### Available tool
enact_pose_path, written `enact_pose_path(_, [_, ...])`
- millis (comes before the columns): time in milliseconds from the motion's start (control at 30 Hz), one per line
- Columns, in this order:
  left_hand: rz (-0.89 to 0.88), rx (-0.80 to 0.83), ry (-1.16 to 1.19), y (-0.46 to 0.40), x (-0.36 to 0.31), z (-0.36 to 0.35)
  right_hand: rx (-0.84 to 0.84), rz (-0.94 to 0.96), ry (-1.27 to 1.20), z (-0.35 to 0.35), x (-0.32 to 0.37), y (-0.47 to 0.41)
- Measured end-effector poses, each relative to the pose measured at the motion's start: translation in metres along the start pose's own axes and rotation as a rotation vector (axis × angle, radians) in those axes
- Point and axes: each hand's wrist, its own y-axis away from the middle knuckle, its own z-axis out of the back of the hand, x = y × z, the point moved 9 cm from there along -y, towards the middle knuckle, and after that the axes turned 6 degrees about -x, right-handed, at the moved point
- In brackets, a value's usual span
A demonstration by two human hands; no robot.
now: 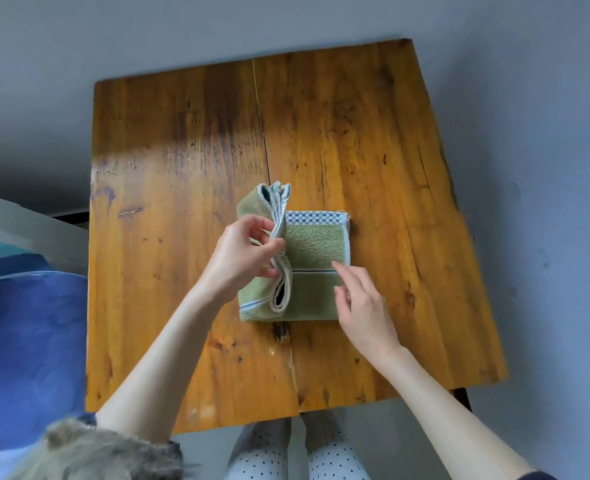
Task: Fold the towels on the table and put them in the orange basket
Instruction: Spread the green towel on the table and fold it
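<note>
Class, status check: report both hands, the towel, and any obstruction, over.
Left hand pinching green towel edges mid-fold. Right hand open, resting on towel. Table otherwise bare; orange basket not in view.

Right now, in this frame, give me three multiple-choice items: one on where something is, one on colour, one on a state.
1. Where does the towel lie?
A. near the middle of the wooden table
B. on the floor
C. in a basket

2. What is the towel's main colour?
A. red
B. olive green
C. black

3. What is the left hand doing?
A. resting flat on the wood
B. hanging off the table
C. pinching the towel's gathered edges in its grip

Answers:
1 A, the towel sits on the tabletop with bare wood on all sides.
2 B, green terry shows, with pale borders and a checked band.
3 C, thumb and fingers close on the bunched hems, while the right hand lies loosely open at the towel's right part.
</note>
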Motion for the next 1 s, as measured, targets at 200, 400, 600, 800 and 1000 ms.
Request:
enact_pose_path(200, [0.037, 0.012, -0.229, -0.013, 0.026, -0.072, 0.095, -0.246, -0.190, 0.001, -0.042, 0.002])
enact_pose_path(400, [-0.005, -0.058, -0.282, -0.017, 0.026, -0.091, 0.149, -0.267, -0.201, -0.006, -0.052, 0.004])
enact_pose_path(600, [-0.043, -0.102, -0.262, -0.017, 0.022, -0.101, 0.186, -0.416, -0.385, -0.012, -0.066, 0.004])
enact_pose_path(800, [0.045, -0.032, -0.112, -0.014, 0.040, -0.113, 0.202, -0.521, -0.435, -0.016, -0.073, -0.006])
enact_pose_path(1000, [-0.530, -0.379, -0.446, 0.010, 0.017, -0.054, 0.133, -0.437, -0.239, -0.014, -0.054, -0.031])
